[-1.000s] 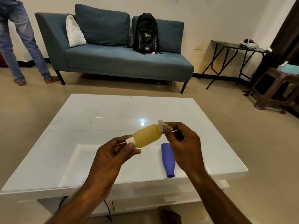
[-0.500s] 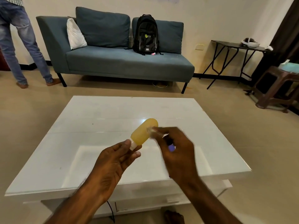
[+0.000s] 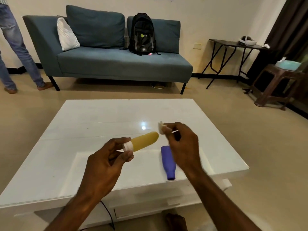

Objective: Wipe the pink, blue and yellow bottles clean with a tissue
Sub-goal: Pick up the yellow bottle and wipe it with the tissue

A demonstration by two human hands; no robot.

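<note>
- Yellow plastic bottle [image 3: 145,141]: held in the air over the middle of the glossy white counter [image 3: 83,130], lying near level, rounded end pointing away from the person.
- Left hand [image 3: 106,162]: fingers and thumb curled round the white screw cap [image 3: 128,146] of the yellow bottle, gripping it.
- Right hand [image 3: 181,147]: fingertips pinching a small crumpled white tissue [image 3: 160,127], raised just beside the bottle's rounded end; contact cannot be told.
- Blue-violet plastic bottle [image 3: 168,164]: lying on its side near the counter's near right edge, neck toward the person, partly behind the right hand; nothing holds it.
- Pink bottle: not seen on the counter. A small pink item [image 3: 150,54] on the grey-blue sofa [image 3: 116,64] is too small to identify.
- Progress, as a judgement: the yellow bottle is the one in hand and looks mid-wipe. Whether the blue bottle has had its turn cannot be read. The pink bottle is unaccounted for, so at least part of the task looks left.
</note>
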